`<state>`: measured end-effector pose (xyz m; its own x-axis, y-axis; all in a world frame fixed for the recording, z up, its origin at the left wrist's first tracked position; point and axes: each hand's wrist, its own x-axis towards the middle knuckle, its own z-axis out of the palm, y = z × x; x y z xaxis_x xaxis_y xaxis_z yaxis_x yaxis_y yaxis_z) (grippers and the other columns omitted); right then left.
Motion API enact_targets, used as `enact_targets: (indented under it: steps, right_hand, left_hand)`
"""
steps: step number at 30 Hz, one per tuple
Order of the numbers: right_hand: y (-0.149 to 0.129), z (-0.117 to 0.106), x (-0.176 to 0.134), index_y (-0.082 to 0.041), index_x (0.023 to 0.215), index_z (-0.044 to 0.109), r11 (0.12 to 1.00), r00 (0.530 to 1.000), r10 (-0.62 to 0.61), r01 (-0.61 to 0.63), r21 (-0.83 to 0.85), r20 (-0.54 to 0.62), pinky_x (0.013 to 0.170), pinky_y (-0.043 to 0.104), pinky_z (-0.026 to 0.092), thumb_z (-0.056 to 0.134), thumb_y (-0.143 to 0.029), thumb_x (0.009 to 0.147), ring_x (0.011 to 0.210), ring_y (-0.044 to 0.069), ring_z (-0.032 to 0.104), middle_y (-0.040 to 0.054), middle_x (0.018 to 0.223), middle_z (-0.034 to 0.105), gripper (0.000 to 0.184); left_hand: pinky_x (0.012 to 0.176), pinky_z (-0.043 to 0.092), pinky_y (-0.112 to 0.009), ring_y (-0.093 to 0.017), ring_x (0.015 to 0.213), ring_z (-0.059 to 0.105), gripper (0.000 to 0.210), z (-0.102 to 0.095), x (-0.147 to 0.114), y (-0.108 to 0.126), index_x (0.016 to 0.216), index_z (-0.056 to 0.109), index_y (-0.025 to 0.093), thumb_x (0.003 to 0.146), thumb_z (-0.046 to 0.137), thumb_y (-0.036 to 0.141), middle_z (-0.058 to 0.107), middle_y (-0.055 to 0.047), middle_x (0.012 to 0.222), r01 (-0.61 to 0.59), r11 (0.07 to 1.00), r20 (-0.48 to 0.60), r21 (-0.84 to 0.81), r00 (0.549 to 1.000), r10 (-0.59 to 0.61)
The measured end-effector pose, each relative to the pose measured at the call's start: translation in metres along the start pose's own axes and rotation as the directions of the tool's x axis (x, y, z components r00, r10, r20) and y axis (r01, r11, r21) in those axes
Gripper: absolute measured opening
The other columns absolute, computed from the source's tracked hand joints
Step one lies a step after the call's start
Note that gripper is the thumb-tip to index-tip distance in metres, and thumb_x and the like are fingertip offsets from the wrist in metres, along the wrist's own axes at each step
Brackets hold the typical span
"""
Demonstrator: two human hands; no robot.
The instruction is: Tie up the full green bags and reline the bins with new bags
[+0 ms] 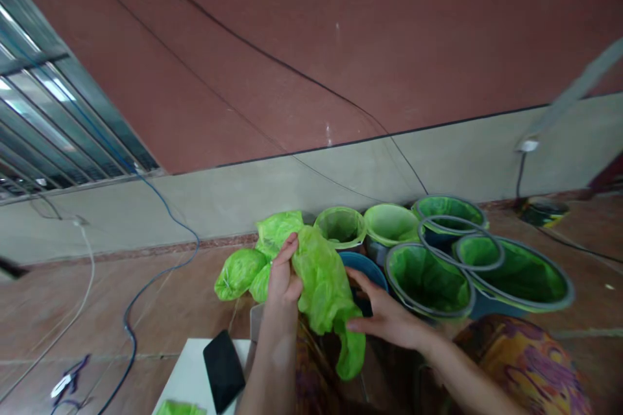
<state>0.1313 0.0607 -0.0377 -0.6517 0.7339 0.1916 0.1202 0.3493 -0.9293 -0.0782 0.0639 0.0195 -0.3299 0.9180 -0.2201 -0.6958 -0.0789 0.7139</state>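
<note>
My left hand (285, 275) is closed on the side of a thin, bright green plastic bag (324, 279), which hangs loosely crumpled in front of me. To the right, my right hand (382, 311) is open, its fingers and thumb apart around the bag's lower part. The thumb seems to touch the bag's hanging end. Behind my left hand, bundled green bags (238, 272) lie on the floor by the wall. A blue bucket (365, 266) stands just behind my right hand, partly hidden by it.
Several bins lined with green bags, including a grey-rimmed bin (431, 279), stand along the wall at right. Loose grey rings (460, 240) rest across them. A black phone (224, 369) lies on a white surface (187, 373) at lower left. A blue hose (129, 318) crosses the tiled floor.
</note>
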Motion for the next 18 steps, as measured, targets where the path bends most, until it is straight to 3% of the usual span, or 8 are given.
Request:
enact_targets:
  steps: [2, 5, 8, 10, 13, 15, 18]
  right_hand:
    - [0.006, 0.019, -0.008, -0.020, 0.144, 0.042, 0.998, 0.991, 0.060, -0.060, 0.000, -0.122, 0.105, 0.042, 0.043, 0.075, -0.030, 0.069, 0.124, 0.027, 0.054, 0.0106, 0.137, 0.056, 0.082]
    - [0.027, 0.018, -0.010, -0.018, 0.121, 0.063, 0.987, 0.927, 0.133, -0.157, -0.040, -0.350, 0.093, 0.038, 0.050, 0.058, -0.024, 0.079, 0.102, 0.023, 0.065, 0.0076, 0.113, 0.070, 0.043]
    - [0.046, -0.021, -0.011, -0.018, 0.096, 0.072, 0.978, 0.816, 0.070, -0.171, -0.123, -0.574, 0.083, 0.035, 0.052, 0.054, -0.029, 0.081, 0.088, 0.023, 0.067, 0.0060, 0.096, 0.073, 0.026]
    - [0.053, -0.057, -0.016, -0.019, 0.092, 0.073, 0.973, 0.737, 0.025, -0.174, -0.153, -0.675, 0.079, 0.033, 0.052, 0.059, -0.035, 0.079, 0.086, 0.022, 0.067, 0.0062, 0.094, 0.074, 0.025]
    - [0.054, -0.101, -0.029, -0.017, 0.093, 0.073, 0.971, 0.660, 0.005, -0.182, -0.154, -0.751, 0.065, 0.030, 0.052, 0.062, -0.041, 0.078, 0.072, 0.020, 0.066, 0.0070, 0.087, 0.074, 0.030]
    - [0.048, -0.117, -0.035, -0.017, 0.093, 0.074, 0.968, 0.599, 0.001, -0.201, -0.149, -0.801, 0.055, 0.028, 0.049, 0.064, -0.044, 0.078, 0.061, 0.017, 0.061, 0.0065, 0.079, 0.072, 0.033]
    - [0.034, -0.121, -0.032, -0.016, 0.092, 0.073, 0.970, 0.527, -0.023, -0.194, -0.146, -0.850, 0.050, 0.026, 0.046, 0.064, -0.046, 0.079, 0.054, 0.014, 0.055, 0.0061, 0.075, 0.070, 0.034]
  left_hand:
    - [0.076, 0.056, -0.026, -0.017, 0.084, 0.071, 0.022, 0.009, 0.002, -0.011, 0.088, 0.064, 0.022, 0.069, 0.074, 0.019, 0.072, 0.001, 0.081, 0.031, 0.999, -0.016, -0.025, 0.999, -0.031]
    - [0.078, 0.054, -0.025, -0.016, 0.083, 0.070, 0.021, 0.013, 0.010, -0.014, 0.088, 0.065, 0.019, 0.068, 0.074, 0.016, 0.071, 0.000, 0.080, 0.009, 0.999, -0.048, -0.042, 0.999, -0.011]
    - [0.078, 0.051, -0.021, -0.010, 0.075, 0.067, 0.019, 0.000, 0.025, 0.001, 0.084, 0.066, 0.017, 0.067, 0.071, 0.010, 0.069, 0.002, 0.077, -0.141, 0.989, -0.129, -0.042, 0.982, 0.134]
    - [0.076, 0.049, -0.019, -0.008, 0.068, 0.063, 0.017, -0.017, 0.037, 0.018, 0.078, 0.065, 0.016, 0.065, 0.070, 0.006, 0.067, 0.004, 0.072, -0.256, 0.967, -0.202, 0.005, 0.947, 0.251]
    - [0.074, 0.047, -0.019, -0.007, 0.064, 0.060, 0.015, -0.044, 0.053, 0.037, 0.072, 0.064, 0.015, 0.062, 0.070, 0.006, 0.064, 0.004, 0.068, -0.327, 0.937, -0.226, 0.122, 0.910, 0.347]
    - [0.073, 0.046, -0.020, -0.007, 0.063, 0.058, 0.015, -0.058, 0.062, 0.041, 0.070, 0.063, 0.015, 0.060, 0.071, 0.007, 0.064, 0.004, 0.066, -0.343, 0.918, -0.270, 0.200, 0.881, 0.388]
    - [0.070, 0.044, -0.024, -0.009, 0.062, 0.056, 0.014, -0.064, 0.069, 0.032, 0.068, 0.063, 0.016, 0.059, 0.073, 0.013, 0.063, 0.003, 0.064, -0.321, 0.879, -0.305, 0.354, 0.848, 0.433]
